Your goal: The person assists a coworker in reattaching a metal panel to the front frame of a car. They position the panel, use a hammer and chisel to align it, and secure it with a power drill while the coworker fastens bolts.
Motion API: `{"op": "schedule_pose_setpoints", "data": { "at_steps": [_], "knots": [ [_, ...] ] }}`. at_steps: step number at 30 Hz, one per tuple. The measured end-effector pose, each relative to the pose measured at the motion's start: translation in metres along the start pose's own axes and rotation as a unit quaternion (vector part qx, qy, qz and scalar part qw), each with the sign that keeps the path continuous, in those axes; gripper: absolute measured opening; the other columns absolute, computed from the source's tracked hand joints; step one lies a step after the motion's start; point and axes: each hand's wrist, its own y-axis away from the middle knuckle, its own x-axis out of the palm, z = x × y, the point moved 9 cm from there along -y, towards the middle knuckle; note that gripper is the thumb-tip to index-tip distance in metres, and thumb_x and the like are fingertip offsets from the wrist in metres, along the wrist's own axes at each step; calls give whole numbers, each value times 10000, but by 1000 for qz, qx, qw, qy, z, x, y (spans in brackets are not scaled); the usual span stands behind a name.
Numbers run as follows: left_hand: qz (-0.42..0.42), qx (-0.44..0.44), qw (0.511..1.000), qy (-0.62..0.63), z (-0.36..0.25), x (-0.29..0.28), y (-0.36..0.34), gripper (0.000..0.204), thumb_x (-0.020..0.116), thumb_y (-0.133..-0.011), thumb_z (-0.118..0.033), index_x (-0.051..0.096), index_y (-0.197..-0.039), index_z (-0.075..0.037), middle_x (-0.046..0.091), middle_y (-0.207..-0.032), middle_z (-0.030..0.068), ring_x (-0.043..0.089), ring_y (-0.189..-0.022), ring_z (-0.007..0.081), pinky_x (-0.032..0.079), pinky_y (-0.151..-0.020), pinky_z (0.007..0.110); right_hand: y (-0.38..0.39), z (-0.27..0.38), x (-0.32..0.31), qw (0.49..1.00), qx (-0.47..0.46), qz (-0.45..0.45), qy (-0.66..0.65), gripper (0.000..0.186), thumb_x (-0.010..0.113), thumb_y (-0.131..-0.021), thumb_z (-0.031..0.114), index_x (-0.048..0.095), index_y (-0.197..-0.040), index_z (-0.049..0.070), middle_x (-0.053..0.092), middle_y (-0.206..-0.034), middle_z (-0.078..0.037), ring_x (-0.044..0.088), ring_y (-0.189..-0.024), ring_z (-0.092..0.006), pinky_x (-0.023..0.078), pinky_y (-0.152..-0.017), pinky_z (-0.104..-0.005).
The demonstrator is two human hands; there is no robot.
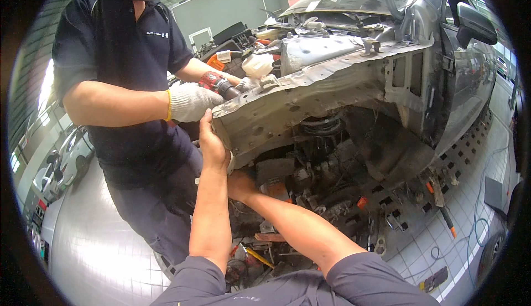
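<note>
A long bare-metal inner fender panel [298,101] runs along the side of a dark car with its front body parts removed. My left hand [212,145] grips the panel's front end, thumb up along its edge; the fingers behind are partly hidden. Lower down, my right hand [241,186] reaches under the front end of the panel, its fingers lost in shadow and blur. Opposite me, a co-worker's white-gloved hand [191,101] is beside a red and black power tool [218,84] at the panel's top edge. The co-worker's other gloved hand [247,84] is just beyond the tool.
A white plastic reservoir [258,65] sits in the engine bay behind the panel. Below are a dark wheel-arch liner [395,145], a yellow-handled tool [260,257] and several loose parts. A perforated dark platform [406,198] lies under the car; a hose [475,223] curls across the right-hand floor.
</note>
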Motion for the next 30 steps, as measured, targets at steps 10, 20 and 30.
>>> {"op": "schedule_pose_setpoints", "data": {
  "at_steps": [10,20,30],
  "knots": [
    [23,5,1000,-2,-2,6,1,508,369,-971,-397,580,-1171,20,634,-1161,149,611,-1038,266,455,-941,372,12,9,-11,1000,5,4,-30,601,389,-935,505,658,-1065,-17,619,-1129,-266,599,-1046,-427,472,-892,-498],
    [21,9,1000,-5,-4,6,3,512,354,-974,-399,583,-1168,16,632,-1163,152,608,-1042,268,455,-944,376,23,21,-22,999,10,45,-28,589,512,-854,511,640,-1101,-8,596,-1200,-245,575,-1106,-405,477,-892,-483],
    [28,7,1000,-10,-3,8,3,517,351,-975,-398,585,-1166,22,632,-1163,155,606,-1045,272,452,-948,382,15,12,-15,999,-2,-9,-35,631,357,-926,546,654,-1074,10,626,-1115,-251,598,-1037,-425,466,-877,-503]
  ]
}}
